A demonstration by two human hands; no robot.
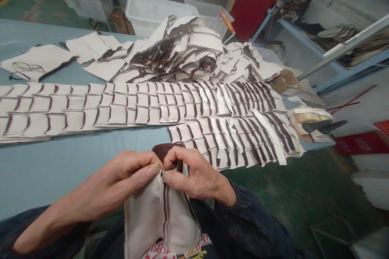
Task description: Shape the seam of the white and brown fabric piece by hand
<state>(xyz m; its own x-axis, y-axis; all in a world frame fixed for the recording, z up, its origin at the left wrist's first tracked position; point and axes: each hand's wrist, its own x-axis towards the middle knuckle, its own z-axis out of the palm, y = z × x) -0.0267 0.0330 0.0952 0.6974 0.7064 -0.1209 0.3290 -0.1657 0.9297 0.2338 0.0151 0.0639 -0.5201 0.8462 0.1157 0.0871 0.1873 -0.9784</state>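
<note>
Red Chinese characters (205, 239) mark the person's dark clothing (208, 218), partly covered by the pale fabric piece (144, 210); pale writing on a red panel (354, 143) at right is too blurred to read.

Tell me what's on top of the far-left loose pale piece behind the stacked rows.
A pair of glasses lies on that pale piece; whatever is underneath is covered.

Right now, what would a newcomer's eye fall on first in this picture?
At the bottom centre, the left hand and right hand pinch a pale piece at its dark seam. Just beyond, long rows of pale, dark-edged pieces lie across the blue table. Behind them rises a loose heap of similar pieces.
</note>
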